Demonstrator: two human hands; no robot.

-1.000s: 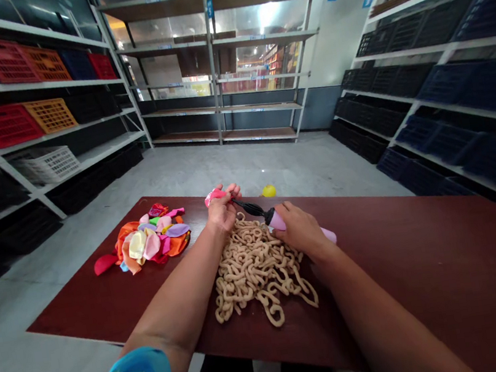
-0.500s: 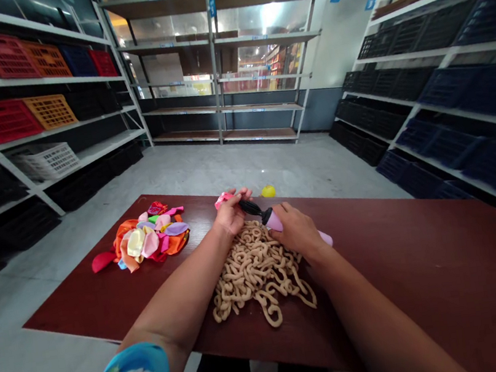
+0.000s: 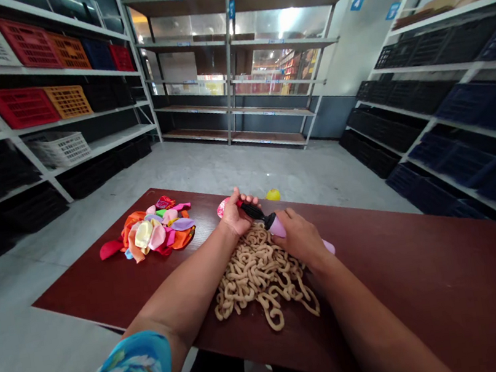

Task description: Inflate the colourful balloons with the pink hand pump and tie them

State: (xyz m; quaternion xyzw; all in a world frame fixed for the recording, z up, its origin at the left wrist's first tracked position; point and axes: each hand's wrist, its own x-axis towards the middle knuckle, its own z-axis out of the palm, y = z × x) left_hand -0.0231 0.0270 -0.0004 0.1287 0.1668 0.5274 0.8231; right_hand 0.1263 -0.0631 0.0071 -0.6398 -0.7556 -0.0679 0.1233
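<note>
My left hand (image 3: 236,214) is closed around the neck of a pink balloon (image 3: 222,206), holding it on the black nozzle (image 3: 254,212) of a pink hand pump (image 3: 278,227). My right hand (image 3: 301,237) is wrapped round the pump's body; its far end pokes out past my wrist. Both hands hover above a tangled heap of beige cord (image 3: 261,274) on the dark red table (image 3: 430,283). A pile of flat balloons in several colours (image 3: 155,233) lies to the left of my hands.
A small yellow balloon (image 3: 272,195) lies at the table's far edge. Shelving with red, orange, white and black crates (image 3: 31,106) lines the left wall, dark crates (image 3: 448,94) the right, and bare racks (image 3: 233,88) stand at the back across grey floor.
The camera has swung a little left and down. My hands have stayed together on the balloon and pump, with the nozzle pushed slightly further into the balloon's neck.
</note>
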